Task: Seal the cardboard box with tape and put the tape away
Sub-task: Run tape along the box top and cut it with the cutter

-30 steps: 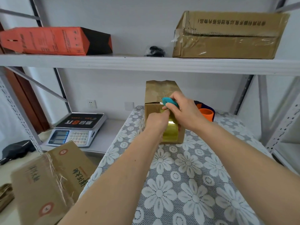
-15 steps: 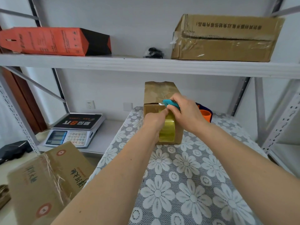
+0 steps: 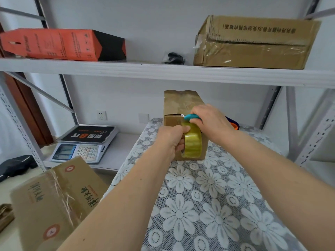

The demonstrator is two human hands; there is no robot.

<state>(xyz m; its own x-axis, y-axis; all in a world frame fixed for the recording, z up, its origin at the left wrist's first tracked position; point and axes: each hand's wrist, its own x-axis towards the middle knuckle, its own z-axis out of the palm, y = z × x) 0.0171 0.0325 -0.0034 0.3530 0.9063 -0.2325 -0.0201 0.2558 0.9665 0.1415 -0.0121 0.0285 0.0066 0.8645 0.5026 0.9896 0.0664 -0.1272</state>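
A small brown cardboard box [image 3: 181,104] stands on the flower-patterned tablecloth [image 3: 208,196], its glossy taped top facing me. A roll of yellowish clear tape [image 3: 193,142] hangs against the box's near face. My left hand [image 3: 172,140] grips the roll with fingers through its core. My right hand [image 3: 210,120] holds a teal cutter [image 3: 191,116] at the box's upper front edge, where the tape strip leaves the roll. The box's lower front is partly hidden by the roll and my hands.
An orange container [image 3: 234,125] sits behind my right hand. A digital scale [image 3: 85,144] rests on the low shelf at left, a printed carton [image 3: 54,200] in front of it. The upper shelf [image 3: 163,71] carries an orange box [image 3: 61,44] and a large carton [image 3: 253,42].
The tape roll has come down and toward me off the box's front face with my left hand. The right hand stays at the top edge with the teal cutter.
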